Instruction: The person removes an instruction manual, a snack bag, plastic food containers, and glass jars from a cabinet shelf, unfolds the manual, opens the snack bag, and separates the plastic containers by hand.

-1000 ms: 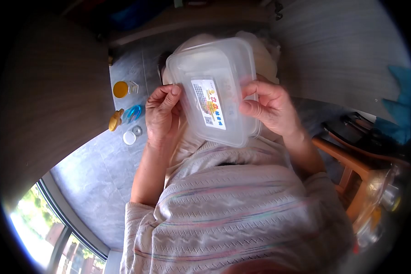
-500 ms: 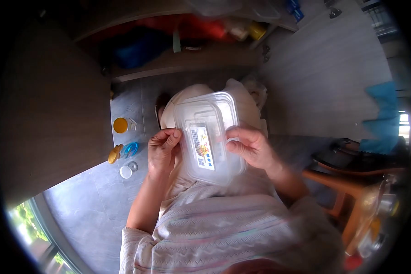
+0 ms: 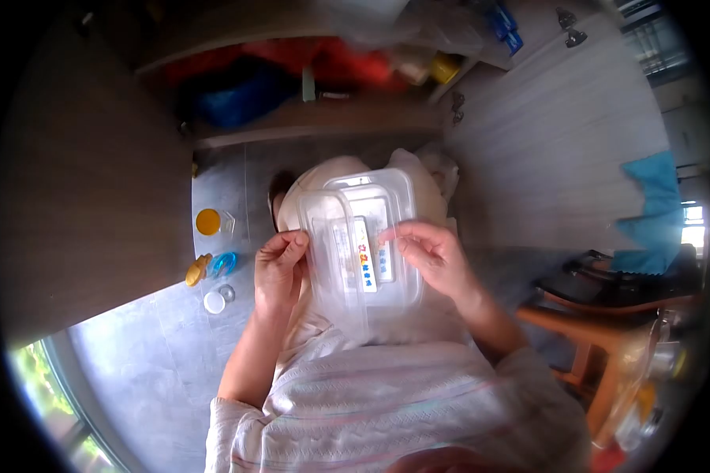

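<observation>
My left hand [image 3: 280,264] pinches the left edge of a clear plastic lid [image 3: 327,276], which is tilted above my lap. Partly beneath and to the right of it is a clear rectangular plastic container [image 3: 406,193], with a printed label [image 3: 365,256] visible through the plastic. My right hand [image 3: 430,252] is at the container's right side, thumb and index finger close together over it beside the label. The grip of my right fingertips is partly hard to make out.
An open cabinet [image 3: 315,122] with red and blue bags stands ahead, between two doors. On the floor at left are a yellow-lidded jar [image 3: 208,221], a blue item [image 3: 223,264] and a white cap [image 3: 214,302]. A wooden stool [image 3: 599,335] and blue cloth [image 3: 651,213] are at right.
The two plastic pieces have slid apart sideways, the lid tilting to the left and the container showing more to the right. My right fingertips now lie farther in over the container.
</observation>
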Action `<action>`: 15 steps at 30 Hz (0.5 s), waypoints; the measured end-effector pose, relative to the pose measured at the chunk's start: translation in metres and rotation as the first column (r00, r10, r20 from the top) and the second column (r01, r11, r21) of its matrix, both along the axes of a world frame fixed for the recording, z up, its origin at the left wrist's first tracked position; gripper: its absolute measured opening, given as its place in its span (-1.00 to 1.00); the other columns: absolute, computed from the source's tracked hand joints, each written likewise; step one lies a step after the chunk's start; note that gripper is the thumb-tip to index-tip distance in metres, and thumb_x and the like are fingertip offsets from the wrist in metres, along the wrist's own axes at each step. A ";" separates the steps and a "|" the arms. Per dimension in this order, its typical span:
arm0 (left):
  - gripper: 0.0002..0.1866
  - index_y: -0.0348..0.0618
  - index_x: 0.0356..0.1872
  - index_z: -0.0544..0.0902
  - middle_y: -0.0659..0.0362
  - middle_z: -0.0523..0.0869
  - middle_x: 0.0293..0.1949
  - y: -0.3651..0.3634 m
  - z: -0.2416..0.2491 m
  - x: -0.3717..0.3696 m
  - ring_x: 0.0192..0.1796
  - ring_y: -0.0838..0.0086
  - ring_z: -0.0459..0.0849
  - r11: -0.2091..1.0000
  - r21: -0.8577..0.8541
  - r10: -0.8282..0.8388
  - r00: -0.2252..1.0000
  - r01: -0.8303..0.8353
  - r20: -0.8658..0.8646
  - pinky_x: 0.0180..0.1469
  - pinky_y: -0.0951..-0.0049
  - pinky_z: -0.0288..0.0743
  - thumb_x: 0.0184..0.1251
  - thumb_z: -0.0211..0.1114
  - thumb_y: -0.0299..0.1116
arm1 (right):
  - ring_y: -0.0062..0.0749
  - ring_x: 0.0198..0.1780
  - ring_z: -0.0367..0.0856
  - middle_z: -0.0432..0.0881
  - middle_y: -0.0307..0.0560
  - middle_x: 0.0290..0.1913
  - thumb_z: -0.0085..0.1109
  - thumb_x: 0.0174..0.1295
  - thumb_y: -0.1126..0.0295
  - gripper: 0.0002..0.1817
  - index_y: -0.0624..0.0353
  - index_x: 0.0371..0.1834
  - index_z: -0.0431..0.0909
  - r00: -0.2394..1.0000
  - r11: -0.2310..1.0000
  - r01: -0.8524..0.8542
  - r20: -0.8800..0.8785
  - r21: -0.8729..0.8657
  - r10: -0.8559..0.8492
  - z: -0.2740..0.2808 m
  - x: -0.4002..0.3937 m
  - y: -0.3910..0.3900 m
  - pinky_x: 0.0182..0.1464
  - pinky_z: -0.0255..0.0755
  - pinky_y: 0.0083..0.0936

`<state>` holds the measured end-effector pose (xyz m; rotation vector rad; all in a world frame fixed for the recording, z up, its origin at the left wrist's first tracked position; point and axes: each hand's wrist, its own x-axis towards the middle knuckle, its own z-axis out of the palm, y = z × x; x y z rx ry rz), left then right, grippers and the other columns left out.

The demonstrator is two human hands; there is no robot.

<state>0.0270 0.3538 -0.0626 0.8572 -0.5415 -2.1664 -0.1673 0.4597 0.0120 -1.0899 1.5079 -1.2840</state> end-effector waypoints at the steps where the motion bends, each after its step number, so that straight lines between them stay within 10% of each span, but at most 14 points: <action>1: -0.91 -0.28 -0.32 0.62 0.18 0.67 -0.39 0.001 -0.002 0.001 -0.39 0.57 0.59 1.000 -0.005 0.004 1.000 -0.004 -0.009 -0.29 0.59 0.51 0.16 0.25 -0.50 | -0.76 -0.36 0.41 0.57 -0.23 -0.30 0.02 0.19 0.61 -0.83 0.32 -0.17 0.53 1.000 1.000 -0.010 0.021 0.025 0.010 0.000 0.000 0.001 -0.34 0.30 -0.79; 15: -0.79 -0.23 -0.18 0.50 0.21 0.61 -0.26 0.005 0.012 -0.015 -0.22 0.61 0.54 0.982 -0.166 0.092 0.995 -0.085 0.036 -0.11 0.66 0.39 0.16 0.24 -0.49 | -0.64 -0.16 0.45 0.48 -0.14 -0.13 0.02 0.26 0.43 -0.71 0.32 0.01 0.42 0.991 0.994 -0.092 0.095 -0.058 0.097 0.003 0.022 0.001 -0.20 0.39 -0.74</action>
